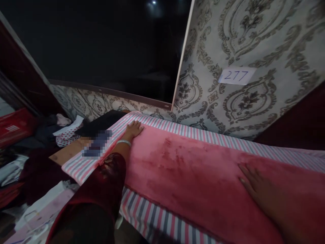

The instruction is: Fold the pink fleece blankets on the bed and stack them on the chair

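Observation:
A pink fleecy cloth (193, 176) lies spread along a surface covered by a pink, grey and white striped sheet (149, 217). My left hand (133, 129) rests flat on the cloth's far left corner, fingers stretched out. A silver bangle (123, 142) circles that wrist, and the sleeve is dark red. My right hand (256, 184) lies flat on the cloth at the right, fingers spread and pointing left. Neither hand holds anything.
A large dark screen (106, 47) hangs on the patterned wall, with a paper label reading 277 (236, 76) to its right. At left lie piled clothes (63, 130), a black item (101, 122), a red crate (15, 127) and a blurred patch on a brown board (69, 150).

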`<state>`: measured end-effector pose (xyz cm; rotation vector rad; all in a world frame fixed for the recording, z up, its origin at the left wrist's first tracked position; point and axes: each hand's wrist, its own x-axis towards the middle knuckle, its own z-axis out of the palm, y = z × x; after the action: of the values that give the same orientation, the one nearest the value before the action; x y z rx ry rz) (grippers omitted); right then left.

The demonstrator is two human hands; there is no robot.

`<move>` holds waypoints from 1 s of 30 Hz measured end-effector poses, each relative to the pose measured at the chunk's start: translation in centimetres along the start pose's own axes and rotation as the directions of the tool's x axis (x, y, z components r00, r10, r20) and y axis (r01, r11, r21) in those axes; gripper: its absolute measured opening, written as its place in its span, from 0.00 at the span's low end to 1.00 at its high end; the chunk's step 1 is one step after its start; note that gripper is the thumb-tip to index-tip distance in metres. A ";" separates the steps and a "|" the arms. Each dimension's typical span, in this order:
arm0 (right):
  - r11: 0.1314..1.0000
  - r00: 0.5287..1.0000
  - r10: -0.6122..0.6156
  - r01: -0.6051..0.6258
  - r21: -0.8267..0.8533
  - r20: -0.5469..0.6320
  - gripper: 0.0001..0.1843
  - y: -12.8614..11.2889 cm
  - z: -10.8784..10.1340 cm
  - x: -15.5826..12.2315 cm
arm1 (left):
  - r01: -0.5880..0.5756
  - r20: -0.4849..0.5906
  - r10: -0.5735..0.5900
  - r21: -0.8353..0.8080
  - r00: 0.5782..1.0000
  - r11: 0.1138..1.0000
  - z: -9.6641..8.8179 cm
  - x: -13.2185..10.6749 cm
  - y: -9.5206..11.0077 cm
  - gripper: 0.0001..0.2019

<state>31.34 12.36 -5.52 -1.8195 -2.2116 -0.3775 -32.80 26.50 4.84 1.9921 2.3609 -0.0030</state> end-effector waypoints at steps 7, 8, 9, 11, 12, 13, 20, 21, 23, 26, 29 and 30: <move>0.996 0.994 0.086 -0.083 -0.037 0.062 0.34 -2.4 -2.6 1.0 | 0.047 -0.043 -0.044 0.062 0.998 0.997 -2.7 -2.2 4.5 0.33; 0.994 0.992 0.102 -0.099 -0.034 0.079 0.34 -2.5 -3.0 1.1 | -0.026 -0.037 0.027 0.051 0.999 0.998 -2.8 -3.2 5.8 0.34; 0.993 0.987 0.120 -0.118 -0.027 0.106 0.34 -2.6 -3.4 1.2 | -0.133 -0.021 0.133 0.033 0.991 0.991 -2.7 -4.4 7.1 0.34; 0.986 0.968 0.167 -0.168 -0.008 0.187 0.35 -2.9 -4.4 1.6 | -0.374 0.024 0.374 -0.014 0.927 0.927 -2.3 -7.0 10.0 0.34; 0.981 0.955 0.188 -0.194 0.000 0.230 0.35 -3.3 -5.0 1.9 | -0.475 0.038 0.476 -0.036 0.878 0.879 -1.9 -8.2 11.5 0.34; 0.979 0.944 0.197 -0.206 0.007 0.265 0.35 -3.8 -5.6 2.3 | -0.553 0.040 0.555 -0.053 0.831 0.831 -1.6 -9.4 12.9 0.34; 0.969 0.939 -0.213 0.167 0.182 0.272 0.34 -12.7 -7.4 7.5 | -0.710 0.024 0.713 -0.084 0.700 0.700 0.9 -10.3 18.4 0.33; 0.961 0.930 -0.250 0.204 0.189 0.269 0.34 -13.7 -7.1 8.3 | -0.694 0.027 0.697 -0.076 0.717 0.716 1.0 -9.5 18.3 0.32; 0.960 0.925 -0.261 0.218 0.177 0.277 0.34 -14.6 -6.3 9.7 | -0.642 0.040 0.645 -0.059 0.763 0.764 1.1 -7.6 17.5 0.31; 0.976 0.939 -0.194 0.156 0.149 0.285 0.34 -14.0 -5.2 11.2 | -0.551 0.057 0.552 -0.044 0.832 0.834 0.8 -4.8 15.6 0.31; 0.980 0.949 -0.159 0.119 0.160 0.270 0.34 -13.0 -4.4 11.7 | -0.473 0.053 0.475 -0.044 0.878 0.880 0.6 -2.5 13.9 0.31; 0.980 0.952 -0.154 0.112 0.166 0.266 0.34 -12.8 -4.2 11.7 | -0.449 0.050 0.451 -0.046 0.891 0.892 0.5 -1.9 13.6 0.31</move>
<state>16.68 19.19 2.01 -1.7391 -2.4813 0.0251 -19.11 26.90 4.82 2.4320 1.7950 -0.0042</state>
